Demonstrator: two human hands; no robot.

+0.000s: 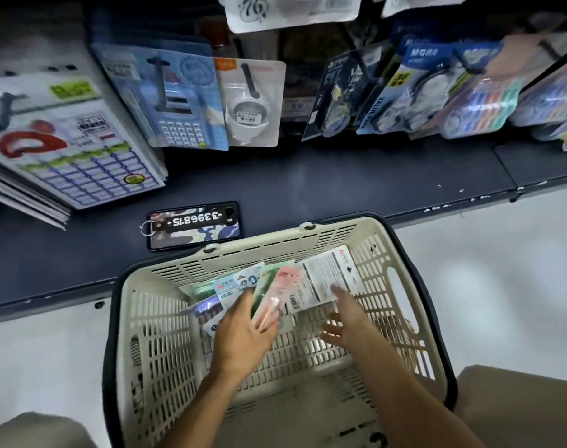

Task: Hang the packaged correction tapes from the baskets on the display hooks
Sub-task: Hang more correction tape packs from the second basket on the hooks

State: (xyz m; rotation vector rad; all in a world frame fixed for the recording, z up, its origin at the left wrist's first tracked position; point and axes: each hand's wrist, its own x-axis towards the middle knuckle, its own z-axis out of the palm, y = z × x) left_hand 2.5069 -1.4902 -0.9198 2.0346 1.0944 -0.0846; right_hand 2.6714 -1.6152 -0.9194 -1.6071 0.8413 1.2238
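Packs (275, 286) of correction tape lie in a loose overlapping pile at the far end of your cream basket (153, 334), which sits on the pale floor just near the dark shelf (340, 182). The near half of the basket floor shows only its slotted plastic.

Your left hand (243, 331) reaches into the pile, fingers spread and lying over a pink pack (283, 279) and a green one beside it; whether any finger curls under a pack is blurred, so you cannot tell if it grips. Your right hand (348, 315) is spread wide, its fingertips touching the near edge of a white pack (324, 273) turned printed-back up, the thumb held apart and holding nothing.

On the shelf, just beyond the basket's far left corner, lies a phone (195, 226) with a number tag across it. Above the shelf, hooks (250, 79) carry hanging goods: label sheets (65, 140) at far left, a calculator pack (175, 101), a white tape pack (248, 108), and more tape packs (405, 92) to the right.
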